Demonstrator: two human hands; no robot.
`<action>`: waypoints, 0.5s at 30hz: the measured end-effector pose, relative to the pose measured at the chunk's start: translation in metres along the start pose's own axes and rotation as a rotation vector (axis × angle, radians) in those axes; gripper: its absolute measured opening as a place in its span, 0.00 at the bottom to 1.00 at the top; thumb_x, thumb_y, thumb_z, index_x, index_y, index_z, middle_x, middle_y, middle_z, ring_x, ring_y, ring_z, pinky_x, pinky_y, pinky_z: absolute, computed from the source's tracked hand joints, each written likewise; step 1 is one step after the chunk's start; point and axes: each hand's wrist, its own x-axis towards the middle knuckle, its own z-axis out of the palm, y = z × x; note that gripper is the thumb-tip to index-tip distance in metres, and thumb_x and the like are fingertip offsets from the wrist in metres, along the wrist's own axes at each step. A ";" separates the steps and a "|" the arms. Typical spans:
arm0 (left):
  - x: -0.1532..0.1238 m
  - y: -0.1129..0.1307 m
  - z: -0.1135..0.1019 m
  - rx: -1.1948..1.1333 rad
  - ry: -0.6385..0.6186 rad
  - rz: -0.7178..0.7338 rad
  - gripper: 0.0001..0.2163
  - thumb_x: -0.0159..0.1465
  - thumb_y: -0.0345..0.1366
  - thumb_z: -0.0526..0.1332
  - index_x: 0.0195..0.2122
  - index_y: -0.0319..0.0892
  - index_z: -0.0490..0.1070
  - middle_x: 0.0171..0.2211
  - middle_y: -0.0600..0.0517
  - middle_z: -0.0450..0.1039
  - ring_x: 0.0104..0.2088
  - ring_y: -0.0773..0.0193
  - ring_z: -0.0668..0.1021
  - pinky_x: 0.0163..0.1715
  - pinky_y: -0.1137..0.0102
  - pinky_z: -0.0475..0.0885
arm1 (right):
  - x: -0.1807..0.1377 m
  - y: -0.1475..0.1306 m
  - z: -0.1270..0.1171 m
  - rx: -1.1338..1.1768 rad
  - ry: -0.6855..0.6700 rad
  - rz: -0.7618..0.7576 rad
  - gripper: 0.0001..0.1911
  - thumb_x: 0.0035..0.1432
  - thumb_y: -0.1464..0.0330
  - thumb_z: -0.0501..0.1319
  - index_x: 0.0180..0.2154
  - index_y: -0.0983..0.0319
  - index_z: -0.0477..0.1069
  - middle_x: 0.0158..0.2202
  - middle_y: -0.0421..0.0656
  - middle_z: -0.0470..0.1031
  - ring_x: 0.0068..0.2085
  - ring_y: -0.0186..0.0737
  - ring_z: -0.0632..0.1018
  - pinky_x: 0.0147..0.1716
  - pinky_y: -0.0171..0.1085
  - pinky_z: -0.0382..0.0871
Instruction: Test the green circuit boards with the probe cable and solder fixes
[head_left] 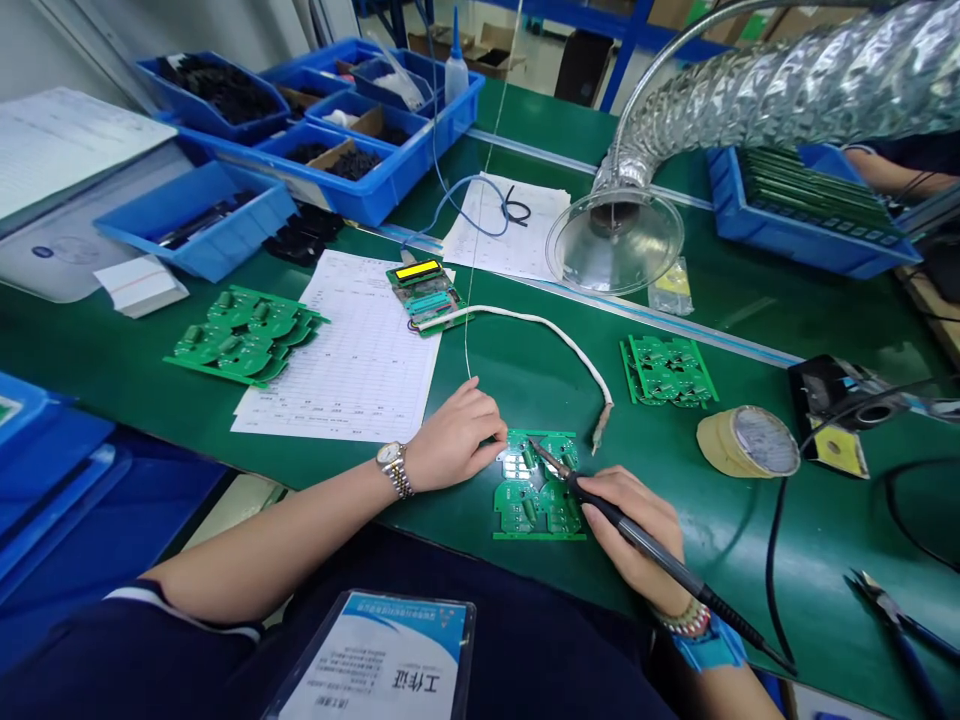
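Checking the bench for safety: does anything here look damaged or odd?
One thing: the white sleeved cord lying on the green bench mat ends in a brown, frayed tip beside the circuit board under the left hand. It looks worn or scorched, though the picture cannot settle which.

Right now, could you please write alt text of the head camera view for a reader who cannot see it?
A person's right hand holds a soldering iron with its tip over a green circuit board, while the left hand rests at the board's edge. More boards, a tape roll and blue bins lie around them on a green bench.
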 end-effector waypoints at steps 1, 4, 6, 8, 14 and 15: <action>0.000 0.000 0.000 -0.002 0.001 -0.002 0.06 0.61 0.33 0.54 0.29 0.42 0.69 0.29 0.53 0.66 0.34 0.66 0.69 0.58 0.53 0.51 | 0.000 0.000 0.000 0.002 -0.003 0.000 0.13 0.53 0.77 0.58 0.41 0.61 0.71 0.31 0.44 0.75 0.34 0.38 0.75 0.33 0.39 0.70; 0.000 0.000 0.000 -0.005 -0.004 -0.005 0.07 0.61 0.33 0.54 0.29 0.42 0.69 0.29 0.53 0.66 0.34 0.66 0.69 0.59 0.54 0.51 | -0.001 0.002 0.001 0.004 -0.012 0.018 0.13 0.52 0.77 0.59 0.41 0.61 0.72 0.32 0.44 0.75 0.34 0.39 0.75 0.33 0.39 0.70; 0.001 0.000 0.000 -0.001 -0.007 -0.005 0.07 0.61 0.33 0.54 0.29 0.42 0.69 0.29 0.53 0.66 0.34 0.66 0.69 0.59 0.54 0.51 | -0.001 0.003 0.001 0.004 -0.019 0.028 0.13 0.52 0.77 0.59 0.41 0.61 0.72 0.32 0.44 0.75 0.34 0.39 0.75 0.33 0.40 0.71; 0.001 0.001 0.001 0.008 -0.008 -0.001 0.06 0.61 0.33 0.55 0.29 0.41 0.69 0.30 0.53 0.66 0.34 0.66 0.69 0.59 0.54 0.51 | -0.001 0.003 0.001 0.004 -0.025 0.018 0.13 0.53 0.77 0.58 0.41 0.61 0.72 0.31 0.44 0.75 0.34 0.39 0.75 0.33 0.40 0.71; 0.006 0.003 0.003 0.033 -0.012 0.015 0.07 0.61 0.33 0.54 0.28 0.41 0.69 0.29 0.53 0.66 0.34 0.65 0.69 0.58 0.54 0.52 | 0.001 0.002 0.000 0.010 -0.026 -0.004 0.13 0.53 0.77 0.58 0.40 0.61 0.72 0.30 0.44 0.74 0.33 0.40 0.75 0.33 0.41 0.71; 0.007 0.004 0.003 0.034 -0.014 0.014 0.07 0.61 0.33 0.55 0.28 0.42 0.69 0.29 0.53 0.66 0.34 0.65 0.69 0.58 0.54 0.53 | 0.001 0.002 0.000 0.015 -0.027 0.001 0.13 0.52 0.77 0.58 0.40 0.61 0.72 0.30 0.44 0.74 0.34 0.40 0.75 0.33 0.41 0.71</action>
